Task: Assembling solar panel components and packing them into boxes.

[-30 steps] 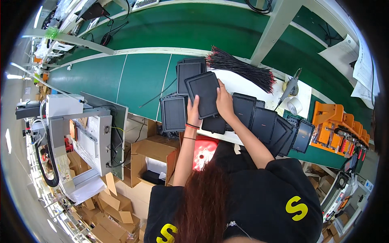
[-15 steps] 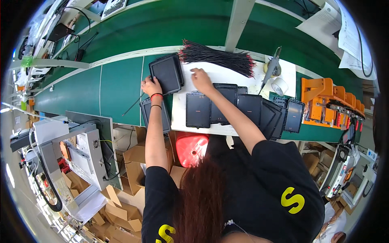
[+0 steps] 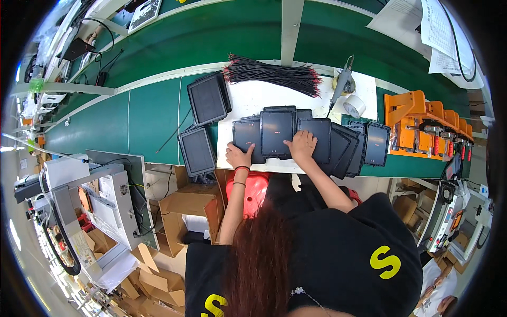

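Observation:
Flat black rectangular plastic covers lie side by side in several overlapping stacks at the bench's front. My left hand (image 3: 240, 156) touches the lower left corner of the leftmost cover (image 3: 246, 133), its thumb on the face and fingers spread by the edge. In the middle, another cover (image 3: 278, 132) lies between my hands. My right hand (image 3: 302, 147) rests with fingers spread on the cover to its right (image 3: 321, 138), thumb pointing at the middle one. Neither hand lifts anything. Left of the white sheet lie two more groups, an upper tray-like stack (image 3: 207, 99) and a lower one (image 3: 196, 151).
A bundle of black wires with red ends (image 3: 272, 71) lies at the back. To the right are a grey soldering-iron-like tool (image 3: 342, 84), a white tape roll (image 3: 354, 106) and an orange fixture (image 3: 428, 127). A red stool (image 3: 248, 193) and cardboard boxes (image 3: 193, 203) stand below the front edge.
My left hand has left the upper left stack and come down right to the leftmost cover. My right hand has drawn back from the white sheet onto the covers.

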Tool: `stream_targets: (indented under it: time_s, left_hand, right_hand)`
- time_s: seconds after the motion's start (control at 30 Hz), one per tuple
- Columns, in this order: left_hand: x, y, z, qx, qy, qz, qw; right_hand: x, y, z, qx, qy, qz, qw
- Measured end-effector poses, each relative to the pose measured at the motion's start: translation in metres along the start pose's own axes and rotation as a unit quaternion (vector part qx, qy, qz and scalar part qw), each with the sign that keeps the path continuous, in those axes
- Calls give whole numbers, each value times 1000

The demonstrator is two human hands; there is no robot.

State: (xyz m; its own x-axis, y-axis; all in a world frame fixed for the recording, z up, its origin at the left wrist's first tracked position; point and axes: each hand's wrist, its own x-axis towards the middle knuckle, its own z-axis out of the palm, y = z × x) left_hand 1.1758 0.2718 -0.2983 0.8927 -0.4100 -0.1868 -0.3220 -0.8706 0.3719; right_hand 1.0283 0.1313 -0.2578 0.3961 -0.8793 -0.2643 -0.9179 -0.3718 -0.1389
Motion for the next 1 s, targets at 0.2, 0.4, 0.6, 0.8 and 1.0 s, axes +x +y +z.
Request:
stream_targets:
  time_s: [0.2, 0.4, 0.6, 0.8, 1.0]
  left_hand:
    - [12, -19, -16, -210, -72, 73, 972]
    - [-8, 2, -40, -296, -51, 63, 952]
    - [-13, 26, -30, -343, 31, 89, 934]
    - [7, 11, -9, -445, -68, 36, 892]
    - [-3, 17, -10, -492, -107, 23, 863]
  right_hand:
    - [-4, -5, -9, 10, 21, 8, 1000]
    - [1, -6, -1, 47, -19, 12, 999]
    - [9, 9, -2, 150, -49, -36, 987]
    - [1, -24, -14, 206, -38, -49, 976]
    - [0, -35, -8, 93, -37, -10, 995]
